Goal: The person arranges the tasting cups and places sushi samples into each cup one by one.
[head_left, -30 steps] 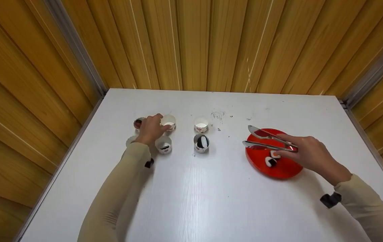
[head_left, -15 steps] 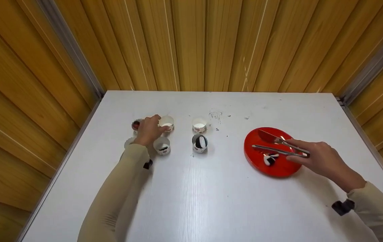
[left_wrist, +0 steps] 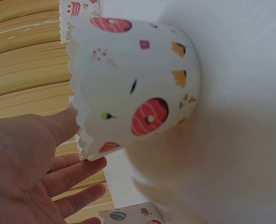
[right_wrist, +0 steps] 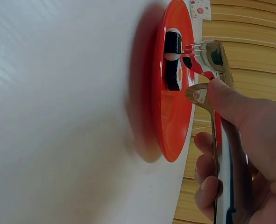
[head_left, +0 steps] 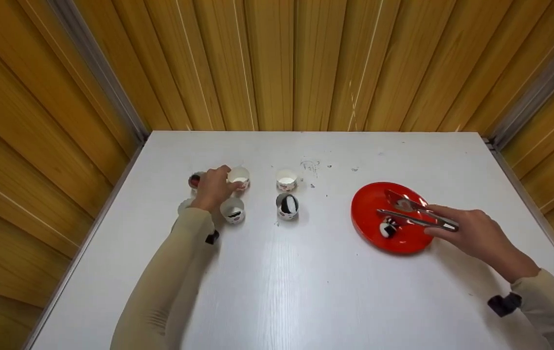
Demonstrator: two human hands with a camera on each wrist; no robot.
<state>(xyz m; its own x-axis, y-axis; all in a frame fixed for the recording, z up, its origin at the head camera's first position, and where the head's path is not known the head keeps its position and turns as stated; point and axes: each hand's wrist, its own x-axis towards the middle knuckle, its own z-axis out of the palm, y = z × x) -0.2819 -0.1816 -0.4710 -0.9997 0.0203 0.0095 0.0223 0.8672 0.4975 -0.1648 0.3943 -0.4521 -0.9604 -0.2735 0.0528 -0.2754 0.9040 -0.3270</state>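
My left hand (head_left: pixel 214 188) grips a white paper baking cup (head_left: pixel 240 181) at the back left, thumb in front of its rim and a finger behind. A nearer baking cup (left_wrist: pixel 138 88), printed with doughnuts, partly hides that grip in the left wrist view. My right hand (head_left: pixel 481 240) holds metal tongs (head_left: pixel 418 220) over a red plate (head_left: pixel 366 226). Two sushi pieces lie side by side on it: a black-banded white one (right_wrist: pixel 173 43) and one with an orange centre (right_wrist: pixel 173 74). The tongs' arms stand apart, their tips close to the pieces.
A baking cup (head_left: pixel 279 214) holds a black-and-white piece, and one (head_left: pixel 286 186) behind it shows only its white bottom. At the left, a cup (head_left: pixel 196 181) has something red inside. My left sleeve partly covers another cup (head_left: pixel 184 206). Wood-look panels (head_left: pixel 277 63) border the white table.
My right hand has moved right and slightly nearer, bringing the tongs down over the sushi with their arms closer together. The left hand stays at its cup.
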